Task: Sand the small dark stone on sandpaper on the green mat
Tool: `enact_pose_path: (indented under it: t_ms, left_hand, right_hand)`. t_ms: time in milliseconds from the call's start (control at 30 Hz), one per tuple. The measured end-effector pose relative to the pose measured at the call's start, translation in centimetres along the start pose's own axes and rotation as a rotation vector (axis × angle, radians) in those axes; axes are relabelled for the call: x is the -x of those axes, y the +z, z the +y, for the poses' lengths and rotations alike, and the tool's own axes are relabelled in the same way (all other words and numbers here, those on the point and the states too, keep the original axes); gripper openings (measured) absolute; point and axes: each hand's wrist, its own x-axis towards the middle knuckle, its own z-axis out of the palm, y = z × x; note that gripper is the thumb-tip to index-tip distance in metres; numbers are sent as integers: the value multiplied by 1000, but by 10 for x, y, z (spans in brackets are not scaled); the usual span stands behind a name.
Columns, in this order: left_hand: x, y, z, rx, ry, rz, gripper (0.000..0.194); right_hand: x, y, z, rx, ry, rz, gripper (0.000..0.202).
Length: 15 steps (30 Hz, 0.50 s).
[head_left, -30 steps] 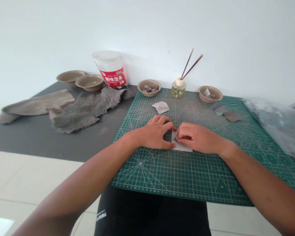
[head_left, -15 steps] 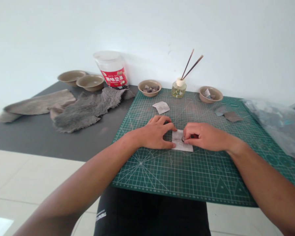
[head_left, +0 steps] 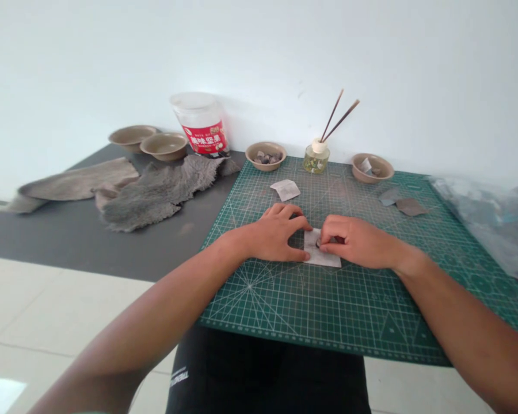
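The person's left hand (head_left: 280,234) has its thumb and fingers spread apart, tips on the left part of a pale sheet (head_left: 326,261) lying flat on the green mat (head_left: 328,305). The right hand (head_left: 356,242) pinches a small dark piece (head_left: 318,244) down on that sheet, mostly hidden from me. At the far side, a bowl (head_left: 265,167) of stony lumps stands left of a glass bottle (head_left: 316,161).
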Motion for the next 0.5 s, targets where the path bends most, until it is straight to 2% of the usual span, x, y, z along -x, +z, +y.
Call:
enact_pose_path:
  t_ms: [167,367,500]
  left_hand:
    - [1,-2,-1,-11,47,32,55]
    - [1,-2,-2,-13,69,37,52]
    - [2,-2,-3,-3,46,18,55]
  right_hand:
    - [0,1,-1,-46,-12,-80,13]
    - [-4,3,1,8,4,71,11]
    - [-3,1,2,-10,-24,-13,9]
